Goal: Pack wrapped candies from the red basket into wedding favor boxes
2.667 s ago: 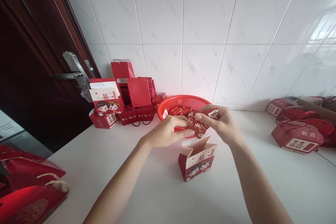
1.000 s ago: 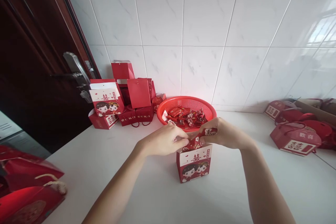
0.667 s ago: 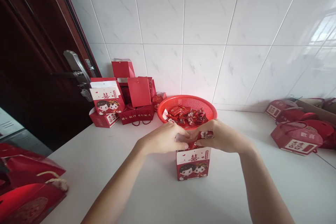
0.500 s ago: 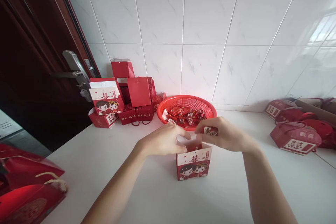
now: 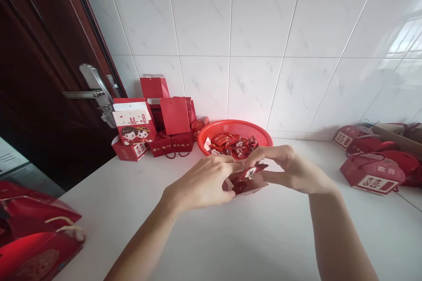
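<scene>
My left hand (image 5: pixel 202 180) is closed on the left side of a red and white paper gift box (image 5: pixel 253 190). That box is tilted so its opening faces up toward me, and its printed front is mostly out of sight. Between the thumb and fingers of my right hand (image 5: pixel 290 170) is a small red-wrapped candy (image 5: pixel 250 173) with a white label, held at the box opening. Directly behind both hands stands a red plastic basket (image 5: pixel 242 123) with several wrapped candies (image 5: pixel 227 140) in it. Inside the box, the contents cannot be clearly made out.
Several red gift boxes (image 5: pixel 174 116) are stacked at the back left against the tiled wall. More hexagonal red boxes (image 5: pixel 372 175) stand at the right. Red bags (image 5: pixel 36 237) lie at the near left. A dark door (image 5: pixel 39 52) with a metal handle is at the left.
The box, upright before, has tipped so its front face is turned away. My right hand has brought the candy down to its opening, and my left hand grips the box side more closely.
</scene>
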